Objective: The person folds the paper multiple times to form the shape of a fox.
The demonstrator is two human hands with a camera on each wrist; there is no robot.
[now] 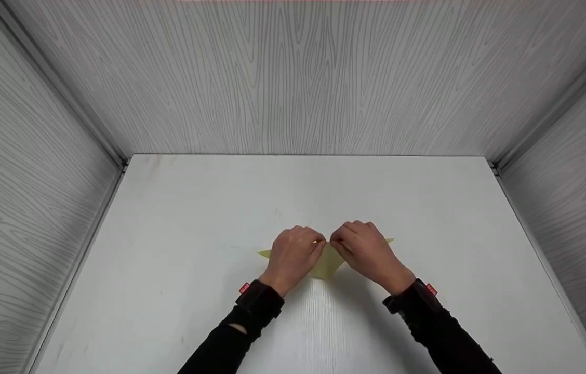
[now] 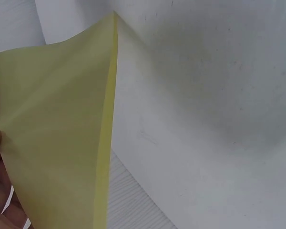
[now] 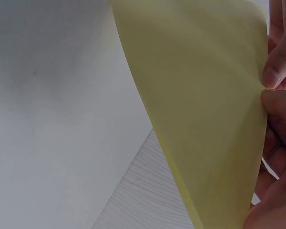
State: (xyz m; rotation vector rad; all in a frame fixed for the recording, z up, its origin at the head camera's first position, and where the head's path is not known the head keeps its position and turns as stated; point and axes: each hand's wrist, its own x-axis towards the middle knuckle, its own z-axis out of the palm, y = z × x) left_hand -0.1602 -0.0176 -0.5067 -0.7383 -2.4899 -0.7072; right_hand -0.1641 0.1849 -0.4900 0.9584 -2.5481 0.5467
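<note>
A sheet of yellow paper (image 1: 327, 264), folded into a triangle, hangs between the two hands over the table. My left hand (image 1: 295, 254) pinches its upper edge near the middle with thumb and fingertips. Close beside it, my right hand (image 1: 368, 253) pinches the same edge, the fingertips of both hands almost meeting. Pointed corners of the paper stick out past the outer side of each hand. In the left wrist view a doubled edge runs down the paper (image 2: 62, 100). The right wrist view shows the paper (image 3: 200, 109) creased slightly toward the pinching fingertips (image 3: 272, 78).
The white tabletop (image 1: 194, 208) lies under the hands, with faint marks on it. Grey wood-grain panels stand at the back (image 1: 298, 78), left (image 1: 23, 182) and right (image 1: 578, 182). Black bands with red tags circle both wrists.
</note>
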